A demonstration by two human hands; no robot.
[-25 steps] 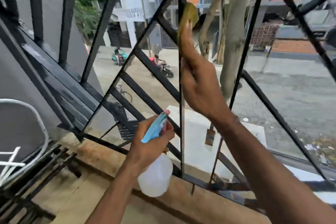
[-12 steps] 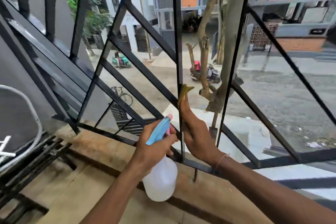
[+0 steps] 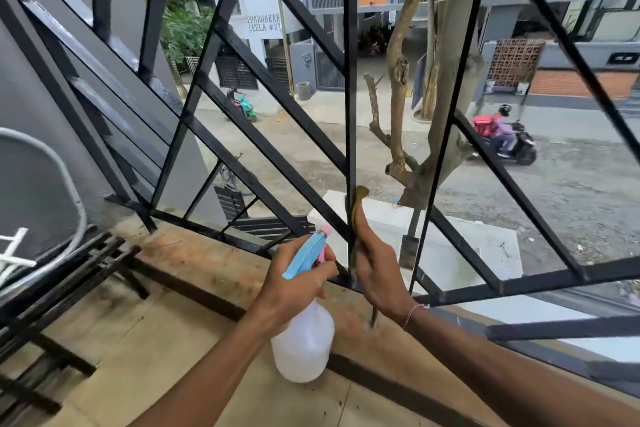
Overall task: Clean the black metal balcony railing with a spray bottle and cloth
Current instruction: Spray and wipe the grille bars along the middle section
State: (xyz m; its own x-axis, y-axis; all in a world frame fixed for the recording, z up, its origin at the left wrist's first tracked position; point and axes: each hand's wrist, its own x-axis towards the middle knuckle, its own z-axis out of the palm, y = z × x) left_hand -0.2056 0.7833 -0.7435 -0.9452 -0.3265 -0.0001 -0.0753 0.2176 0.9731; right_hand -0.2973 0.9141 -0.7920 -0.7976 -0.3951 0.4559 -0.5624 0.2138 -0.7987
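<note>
At the far left of the frame, the slanted bars of the black railing (image 3: 194, 135) are running up toward the upper left, and their flat faces are catching pale streaks of light. The railing is stiff welded metal, so I am judging it will not give under pressure; I can lean on it as hard as the wiping needs.

Just left of centre, low in the frame, my left hand (image 3: 294, 284) is gripping the spray bottle (image 3: 304, 340) by its neck, fingers wrapped tight around it beneath the blue trigger head, the pink nozzle pointing at the bars. The translucent body is hanging below my fist, above the brown ledge (image 3: 194, 263). It is looking like light plastic, its weight depending on the liquid inside, which I cannot gauge. The neck is the right hold: narrow and close to the trigger.

At centre, my right hand (image 3: 377, 274) is pressing the cloth (image 3: 356, 204) against the lower part of the vertical bar (image 3: 350, 80), fingers closed around both. The cloth is soft and thin, a yellowish-green tip poking above my fingertips. Being limp, it should fold around the bar's edges, and I am judging that pinching it round the bar keeps it from slipping through the railing to the street below.
</note>
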